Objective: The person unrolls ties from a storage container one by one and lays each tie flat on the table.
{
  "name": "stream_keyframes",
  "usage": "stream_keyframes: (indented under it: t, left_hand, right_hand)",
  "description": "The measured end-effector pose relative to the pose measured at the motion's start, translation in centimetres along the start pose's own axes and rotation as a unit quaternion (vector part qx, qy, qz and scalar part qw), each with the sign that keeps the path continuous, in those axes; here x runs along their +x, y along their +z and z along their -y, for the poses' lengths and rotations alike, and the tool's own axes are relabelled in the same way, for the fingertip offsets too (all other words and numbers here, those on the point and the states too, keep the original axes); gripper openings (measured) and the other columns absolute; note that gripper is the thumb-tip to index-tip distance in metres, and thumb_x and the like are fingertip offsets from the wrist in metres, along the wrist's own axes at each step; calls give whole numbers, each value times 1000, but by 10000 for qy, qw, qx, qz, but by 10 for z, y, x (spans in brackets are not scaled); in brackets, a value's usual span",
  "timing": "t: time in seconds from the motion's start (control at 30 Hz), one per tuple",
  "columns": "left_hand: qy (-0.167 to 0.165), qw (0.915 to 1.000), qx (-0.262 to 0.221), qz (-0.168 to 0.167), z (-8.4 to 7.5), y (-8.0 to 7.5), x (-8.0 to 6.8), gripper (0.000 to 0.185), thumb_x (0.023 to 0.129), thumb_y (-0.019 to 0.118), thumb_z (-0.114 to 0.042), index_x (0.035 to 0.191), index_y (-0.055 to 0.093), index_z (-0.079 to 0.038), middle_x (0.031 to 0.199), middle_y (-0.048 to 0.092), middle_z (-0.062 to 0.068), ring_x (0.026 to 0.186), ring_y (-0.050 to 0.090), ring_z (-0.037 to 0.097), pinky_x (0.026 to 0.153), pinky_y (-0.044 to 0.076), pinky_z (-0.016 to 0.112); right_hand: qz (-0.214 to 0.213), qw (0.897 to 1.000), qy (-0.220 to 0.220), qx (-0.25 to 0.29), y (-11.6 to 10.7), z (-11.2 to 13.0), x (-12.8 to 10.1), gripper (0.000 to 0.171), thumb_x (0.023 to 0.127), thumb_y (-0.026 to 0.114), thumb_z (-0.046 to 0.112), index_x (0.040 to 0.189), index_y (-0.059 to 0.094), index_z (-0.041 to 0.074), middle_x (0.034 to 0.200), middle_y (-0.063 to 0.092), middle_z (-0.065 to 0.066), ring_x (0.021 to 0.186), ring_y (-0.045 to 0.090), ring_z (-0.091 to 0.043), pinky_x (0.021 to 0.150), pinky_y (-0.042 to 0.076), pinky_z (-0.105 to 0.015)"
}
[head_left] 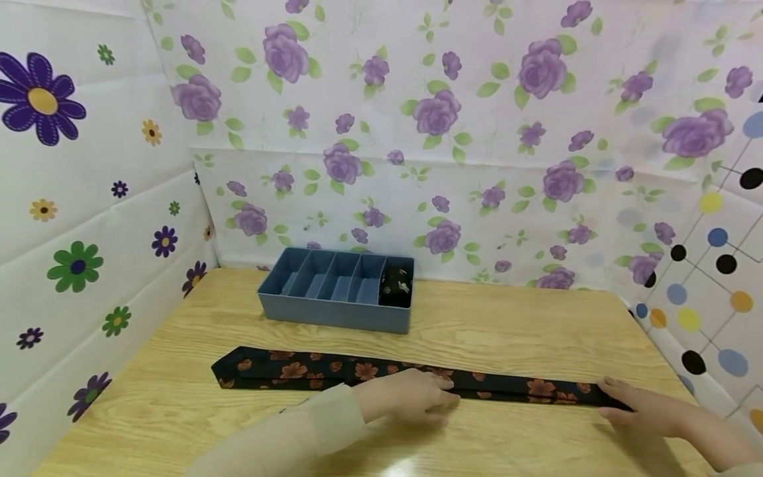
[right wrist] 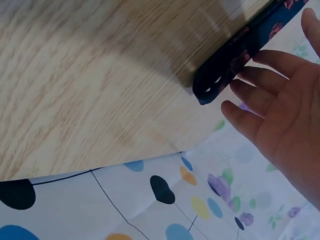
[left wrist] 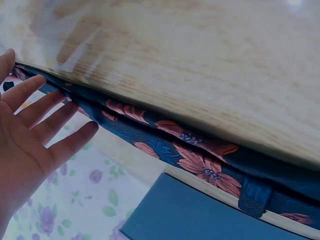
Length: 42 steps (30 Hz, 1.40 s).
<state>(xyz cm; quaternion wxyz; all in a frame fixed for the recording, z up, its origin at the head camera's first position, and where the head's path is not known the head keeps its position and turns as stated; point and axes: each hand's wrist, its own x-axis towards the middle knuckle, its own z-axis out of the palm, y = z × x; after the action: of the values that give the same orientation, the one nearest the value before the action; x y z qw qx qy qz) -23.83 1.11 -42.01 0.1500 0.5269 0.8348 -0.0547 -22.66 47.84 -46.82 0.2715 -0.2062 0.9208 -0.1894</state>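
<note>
A blue-grey plastic organiser tray [head_left: 334, 317] with five narrow compartments stands toward the back of the light wooden table [head_left: 507, 338], left of centre; its four left compartments show only their blue floors, and the rightmost one holds a dark rolled piece of patterned fabric [head_left: 397, 285]. In front of the tray, a long black necktie with orange-red flowers [head_left: 286, 368] lies flat across the table, its wide pointed end at the left and its narrow end at the right. The left hand [head_left: 417, 396], in a pale sleeve [head_left: 298, 430], rests palm down on the tie's middle stretch, its fingers straight and slightly spread, curled round nothing; the left wrist view shows the same flat, open fingers [left wrist: 45, 112] beside the flowered cloth. Further right, the right hand [head_left: 640, 401] lies flat at the tie's narrow end, fingers extended and touching the fabric, gripping nothing; the right wrist view shows them outstretched just beside the tie's dark tip [right wrist: 212, 85].
</note>
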Motion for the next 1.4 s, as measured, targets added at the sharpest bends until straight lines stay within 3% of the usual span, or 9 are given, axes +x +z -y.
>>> stream_keyframes:
  t: [0.1,0.17,0.27,0.43,0.6,0.83,0.97,1.17,1.4]
  left_hand:
    - [73,9997,-83,-199,-1,2,-7,48,97,46,-43,142,44,-25,147,42,-2,135,41,10,107,40,28]
    - [60,9995,-105,-287,-1,4,-11,48,97,47,-42,141,45,-24,146,44,-2,133,44,10,105,42,27]
    - [-52,9994,-173,-288,1,4,-17,48,96,47,-44,141,45,-26,145,44,-3,132,45,10,104,43,27]
    - [-223,9986,-327,-338,8,-2,-24,50,96,46,-45,143,42,-26,144,45,-6,131,45,9,104,43,28]
    - [-414,9938,-765,-688,17,-5,-33,48,96,48,-43,141,45,-26,140,50,-5,125,52,13,100,46,29]
    - [-333,9860,-1192,-1113,26,-3,-40,42,97,49,-39,136,52,-25,133,57,-5,118,57,11,95,49,28]
    - [-265,9828,-1310,-1272,30,-6,-41,39,98,48,-37,134,55,-23,130,59,-5,117,57,10,95,49,26]
    - [-403,9685,-1543,-1910,36,-18,-48,36,99,48,-30,130,59,-16,127,62,0,116,59,13,96,48,25]
    - [-661,9398,-1367,-3062,51,-24,-62,29,98,52,-23,122,64,-12,116,67,3,100,64,16,83,53,29]
  right_hand:
    - [69,9998,-132,-112,-3,8,2,58,102,40,31,145,29,-7,141,27,-42,132,34,-47,92,41,-60]
    - [9,9997,-103,200,-5,24,0,62,101,42,32,142,30,-13,138,27,-45,123,29,-62,90,34,-69]
    - [-38,9999,-107,108,-10,43,0,57,101,42,30,140,35,-12,136,36,-41,120,38,-58,88,40,-63]
    - [-560,9962,-420,-522,-18,78,6,50,99,48,29,129,50,-11,125,55,-32,109,52,-49,82,48,-53]
    - [-1029,9884,-717,-860,-22,96,18,45,97,51,30,122,57,-7,117,63,-22,100,61,-40,77,52,-47]
    - [-1358,9844,-794,-790,-31,120,30,43,96,53,32,123,58,-2,119,63,-17,98,61,-33,76,53,-45]
    - [-1783,9766,-865,-832,-42,129,34,43,96,54,32,124,58,0,119,63,-17,99,60,-33,78,52,-48]
    - [-2310,9652,-835,-897,-54,139,42,39,96,53,31,124,59,4,115,65,-11,99,62,-29,77,53,-45]
    - [-2711,9533,-1031,-842,-53,149,59,32,96,54,26,121,62,7,109,67,-4,97,63,-24,77,53,-44]
